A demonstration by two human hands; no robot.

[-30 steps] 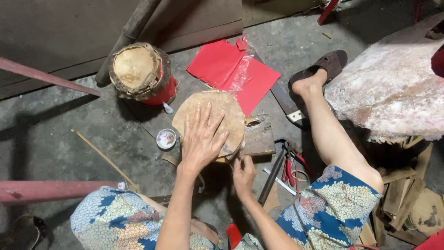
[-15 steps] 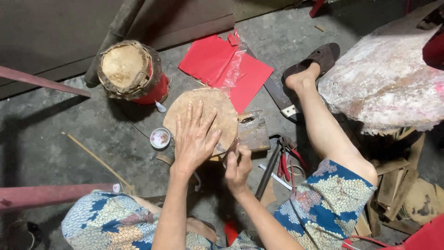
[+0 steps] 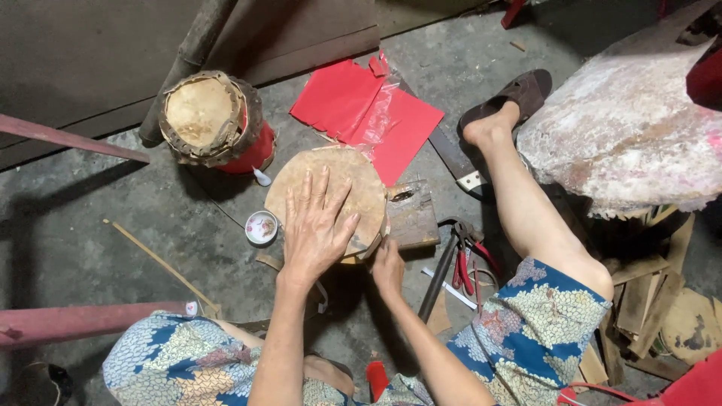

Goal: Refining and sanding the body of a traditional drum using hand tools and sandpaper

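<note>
Pressing flat, my left hand (image 3: 316, 225) lies with its fingers spread wide on the round tan hide disc (image 3: 331, 197), palm down near the disc's lower edge. That disc sits on the grey concrete floor (image 3: 113, 203) right in front of me, and its right side overlaps a weathered grey wooden block (image 3: 412, 214). My right hand (image 3: 387, 265) is at the disc's lower right rim, fingers curled in at the edge; I cannot tell whether that grip is pinching the hide or something under it.

Just left of the disc stands a small round white dish with a patterned inside (image 3: 262, 227). Behind the disc lie crumpled bright red paper sheets with a bit of clear plastic wrap (image 3: 361, 109), touching its far edge. Farther left and back stands a small red-bodied drum with a tan skin top and laced rim (image 3: 210, 120).

To the right of the block, a dark-handled hammer (image 3: 440, 274) and red-handled pliers (image 3: 470, 263) lie near my bare right leg (image 3: 526, 218), whose foot wears a brown sandal (image 3: 511, 94). A thin bamboo strip (image 3: 158, 263) lies slanted on the floor at my left. A large pale, mottled papery form (image 3: 624, 135) fills the right side.
</note>
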